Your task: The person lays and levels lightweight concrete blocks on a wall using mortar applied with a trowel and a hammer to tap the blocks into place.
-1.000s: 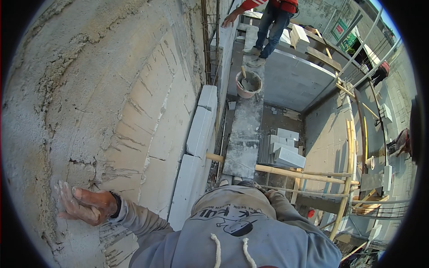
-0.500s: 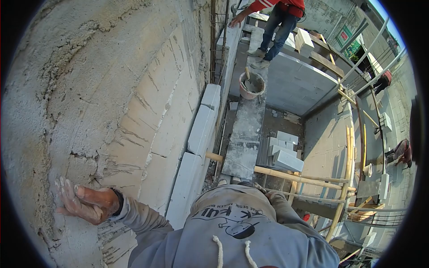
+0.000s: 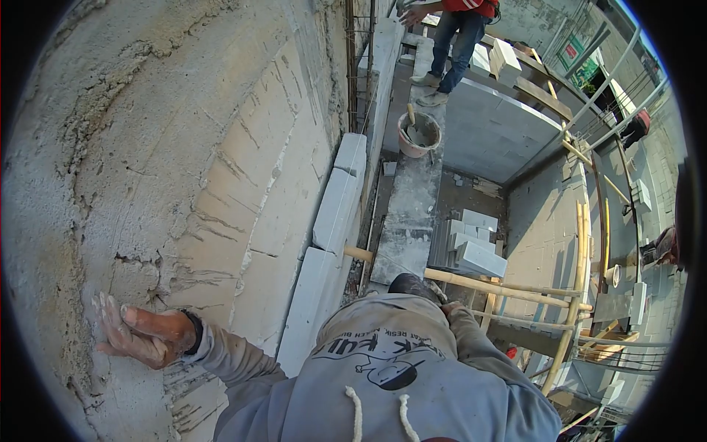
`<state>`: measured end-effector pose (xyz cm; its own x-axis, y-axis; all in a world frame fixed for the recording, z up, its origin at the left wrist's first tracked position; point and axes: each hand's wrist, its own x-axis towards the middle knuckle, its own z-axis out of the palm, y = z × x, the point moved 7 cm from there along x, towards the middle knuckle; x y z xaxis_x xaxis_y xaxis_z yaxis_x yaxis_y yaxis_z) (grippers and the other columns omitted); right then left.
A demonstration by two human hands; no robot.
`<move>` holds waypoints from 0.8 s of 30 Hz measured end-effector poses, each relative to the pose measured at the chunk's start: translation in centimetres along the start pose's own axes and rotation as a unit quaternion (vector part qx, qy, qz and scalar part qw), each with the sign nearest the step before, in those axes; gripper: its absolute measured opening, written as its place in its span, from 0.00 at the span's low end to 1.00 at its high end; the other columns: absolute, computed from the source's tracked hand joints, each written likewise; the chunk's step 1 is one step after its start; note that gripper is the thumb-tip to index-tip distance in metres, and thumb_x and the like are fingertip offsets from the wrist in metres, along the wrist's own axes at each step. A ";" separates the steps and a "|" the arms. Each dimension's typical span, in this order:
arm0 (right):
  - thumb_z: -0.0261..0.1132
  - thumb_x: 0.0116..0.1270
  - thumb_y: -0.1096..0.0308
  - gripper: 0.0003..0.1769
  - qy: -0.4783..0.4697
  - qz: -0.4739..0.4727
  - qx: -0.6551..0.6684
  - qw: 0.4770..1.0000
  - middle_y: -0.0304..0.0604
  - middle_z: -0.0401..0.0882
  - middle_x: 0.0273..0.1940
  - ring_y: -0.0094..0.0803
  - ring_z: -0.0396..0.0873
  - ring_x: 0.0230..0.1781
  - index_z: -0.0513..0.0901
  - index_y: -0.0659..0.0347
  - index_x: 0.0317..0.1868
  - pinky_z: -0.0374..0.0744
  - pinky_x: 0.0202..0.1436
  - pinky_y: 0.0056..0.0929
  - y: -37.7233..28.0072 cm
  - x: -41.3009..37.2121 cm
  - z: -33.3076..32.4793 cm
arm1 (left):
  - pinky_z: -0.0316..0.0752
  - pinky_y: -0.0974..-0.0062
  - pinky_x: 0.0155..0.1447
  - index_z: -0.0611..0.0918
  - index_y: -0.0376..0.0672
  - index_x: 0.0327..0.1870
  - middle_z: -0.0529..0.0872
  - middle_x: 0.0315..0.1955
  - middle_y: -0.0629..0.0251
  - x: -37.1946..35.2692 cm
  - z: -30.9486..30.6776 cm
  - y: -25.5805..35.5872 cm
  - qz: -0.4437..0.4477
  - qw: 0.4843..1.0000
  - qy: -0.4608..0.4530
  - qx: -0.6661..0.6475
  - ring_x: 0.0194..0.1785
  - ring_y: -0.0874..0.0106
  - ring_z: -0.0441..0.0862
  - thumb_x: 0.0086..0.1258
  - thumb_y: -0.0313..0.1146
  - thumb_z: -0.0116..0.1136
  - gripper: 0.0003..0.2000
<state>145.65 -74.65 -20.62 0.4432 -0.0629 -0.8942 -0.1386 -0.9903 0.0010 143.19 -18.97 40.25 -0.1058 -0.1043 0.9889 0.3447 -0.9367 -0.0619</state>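
My left hand [image 3: 147, 337] rests against the rough plastered wall [image 3: 140, 221] at the left, its dusty fingers extended and holding nothing. Past the grey hoodie, low in the centre, my right hand [image 3: 452, 306] is small and partly hidden. Its fingers look closed round something small that I cannot make out, beside a dark boot [image 3: 412, 286] and the near bamboo pole [image 3: 501, 286]. White blocks [image 3: 336, 210] form a row along the foot of the wall, between it and the plank walkway [image 3: 409, 199].
A bucket of grey mortar [image 3: 419, 135] with a tool in it stands on the walkway. Behind it stands a co-worker [image 3: 460, 40] in red and jeans. Stacked white blocks [image 3: 479, 247] lie right of the walkway. Bamboo poles [image 3: 571, 317] and two more people are further right.
The co-worker's hand has lifted off the block wall. A dark boot now shows beyond the hoodie, and my right hand appears slightly further right. My left hand stays put. The view has shifted slightly.
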 end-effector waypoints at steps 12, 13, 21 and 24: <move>0.54 0.60 0.52 0.22 0.004 -0.028 -0.048 0.998 0.46 0.73 0.56 0.40 0.71 0.58 0.78 0.47 0.53 0.71 0.60 0.38 -1.0 -3.6 -4.2 | 0.47 0.58 0.70 0.83 0.38 0.36 0.86 0.37 0.61 0.2 0.2 0.3 0.001 1.000 -0.001 0.021 0.43 0.68 0.83 0.65 0.32 0.52 0.09; 0.54 0.60 0.54 0.21 0.023 -0.033 -0.043 0.998 0.47 0.74 0.55 0.41 0.72 0.57 0.79 0.48 0.51 0.71 0.59 0.38 -0.3 -2.3 -3.5 | 0.50 0.56 0.69 0.83 0.38 0.36 0.86 0.37 0.61 0.2 0.2 0.5 0.004 0.999 -0.001 0.049 0.43 0.67 0.83 0.65 0.32 0.51 0.09; 0.55 0.59 0.55 0.20 0.003 -0.008 -0.003 1.000 0.49 0.75 0.54 0.42 0.72 0.57 0.79 0.48 0.51 0.71 0.59 0.38 1.1 -0.3 -2.8 | 0.49 0.60 0.70 0.81 0.35 0.41 0.85 0.38 0.58 -0.5 0.7 0.1 0.067 0.993 -0.001 0.101 0.47 0.63 0.81 0.67 0.32 0.49 0.12; 0.55 0.59 0.56 0.20 0.000 0.000 0.006 1.000 0.49 0.75 0.54 0.42 0.73 0.56 0.79 0.49 0.51 0.71 0.58 0.38 1.5 0.9 -4.6 | 0.58 0.60 0.66 0.81 0.33 0.41 0.85 0.37 0.56 0.8 1.2 2.1 0.053 0.994 0.027 0.095 0.47 0.61 0.81 0.67 0.31 0.49 0.12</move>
<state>149.93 -76.78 -19.40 0.4429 -0.0634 -0.8943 -0.1489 -0.9888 -0.0036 144.95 -20.60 41.07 -0.1087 -0.2212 0.9691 0.5251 -0.8406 -0.1330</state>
